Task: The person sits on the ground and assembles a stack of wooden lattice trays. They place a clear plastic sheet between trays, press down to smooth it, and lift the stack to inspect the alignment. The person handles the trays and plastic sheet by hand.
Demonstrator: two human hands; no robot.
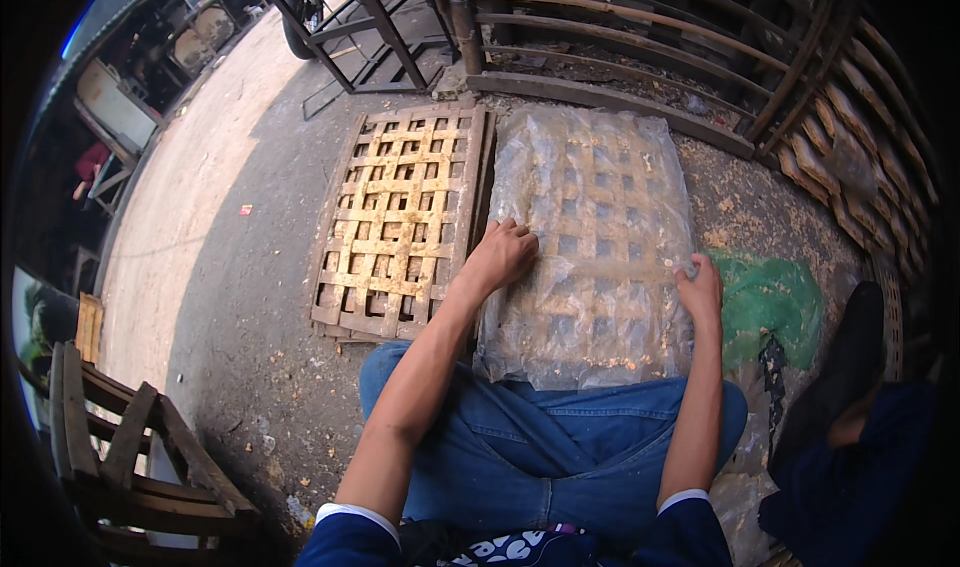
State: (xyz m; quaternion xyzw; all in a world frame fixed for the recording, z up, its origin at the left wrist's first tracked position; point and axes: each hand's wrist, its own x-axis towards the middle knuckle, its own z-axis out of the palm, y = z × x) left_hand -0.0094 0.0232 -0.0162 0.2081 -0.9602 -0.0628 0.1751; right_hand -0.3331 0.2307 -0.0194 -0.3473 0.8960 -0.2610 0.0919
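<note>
In front of my crossed legs lies a crinkled clear plastic sheet (pixel 590 317), spread over a lattice tray (pixel 585 189) whose slats show through it. My left hand (pixel 508 254) is closed at the sheet's left edge, fingers curled down onto the plastic. At the opposite edge, my right hand (pixel 700 287) pinches the sheet's right border between thumb and fingers. Left of the sheet sits a stack of wooden-framed trays, the uppermost a woven lattice tray (pixel 395 222) with yellowish crumbs on its strips.
A green plastic bag (pixel 770 302) with crumbs on it lies right of my right hand. Slatted racks (pixel 640 32) stand behind, with stacked trays (pixel 850 157) at far right. A wooden frame (pixel 150 457) is at lower left. Another person's leg (pixel 850 357) is close on the right.
</note>
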